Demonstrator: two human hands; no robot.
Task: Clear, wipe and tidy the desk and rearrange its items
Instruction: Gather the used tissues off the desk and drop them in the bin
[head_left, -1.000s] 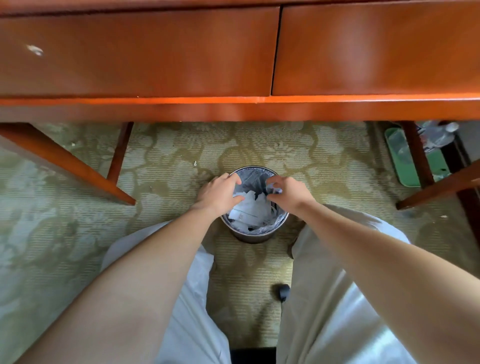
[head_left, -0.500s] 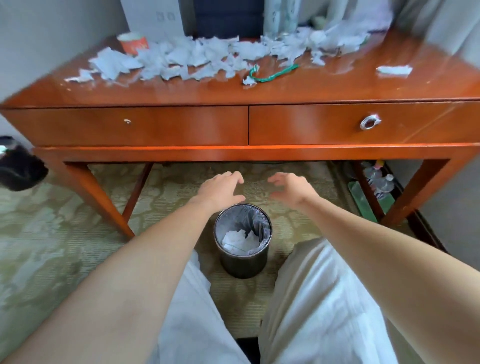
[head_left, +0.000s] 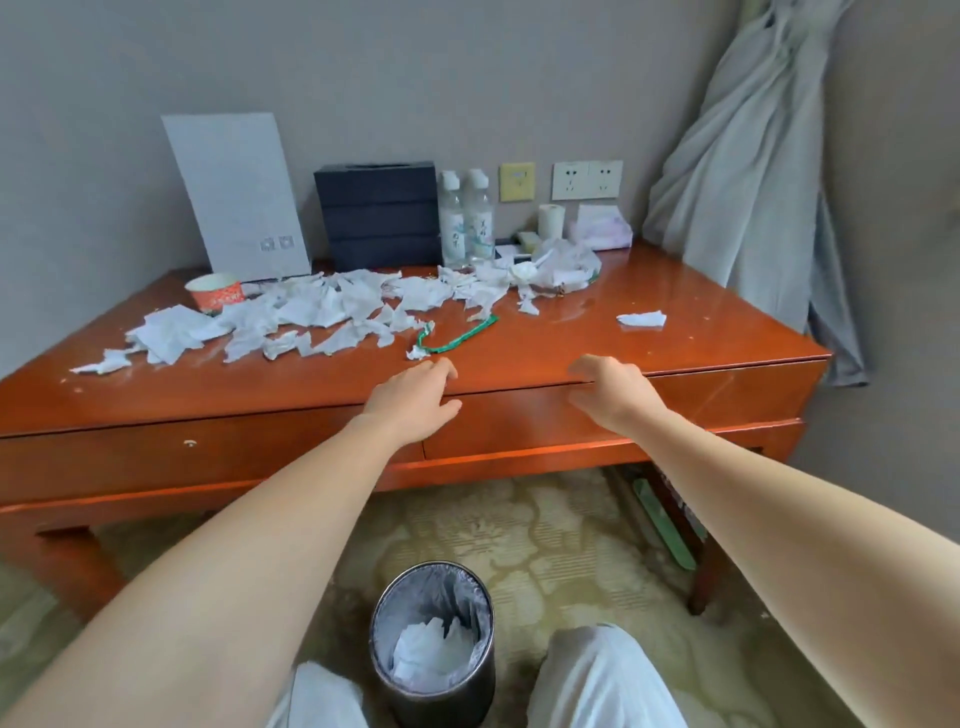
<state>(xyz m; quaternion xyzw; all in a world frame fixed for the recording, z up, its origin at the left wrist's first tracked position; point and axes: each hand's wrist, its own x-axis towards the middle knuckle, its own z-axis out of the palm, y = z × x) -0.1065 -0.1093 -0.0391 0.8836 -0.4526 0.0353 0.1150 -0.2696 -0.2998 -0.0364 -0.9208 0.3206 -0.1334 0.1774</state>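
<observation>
Reddish-brown wooden desk (head_left: 571, 332), glossy top, and it's a proper mess. Torn white paper scraps (head_left: 322, 306) are strewn in a wide band across the left and middle of the top, well beyond both hands. One lone scrap (head_left: 641, 319) sits off on its own to the right.

Both hands are empty. The left hand (head_left: 415, 400) is at the front edge of the desk with its fingers loose and a bit spread, tips just short of a green cord (head_left: 457, 338) that curls out of the pile. The right hand (head_left: 610, 389) is at the same edge further right, fingers relaxed and drooping slightly, holding nothing. Can't tell if either one is actually touching the wood.

Along the back by the wall: a red paper cup (head_left: 215, 293) at the left end of the scraps, a white card (head_left: 236, 195) leaning upright, a dark box (head_left: 379, 215), two water bottles (head_left: 465, 218) side by side, a paper roll (head_left: 551, 221), a tissue pack (head_left: 602, 228), and a crumpled plastic bag (head_left: 563, 262) in front of those.

Down on the carpet (head_left: 519, 525), between the person's knees, is a round dark bin (head_left: 447, 699) with a liner and some white paper (head_left: 431, 649) inside. It sits below and behind both hands.
</observation>
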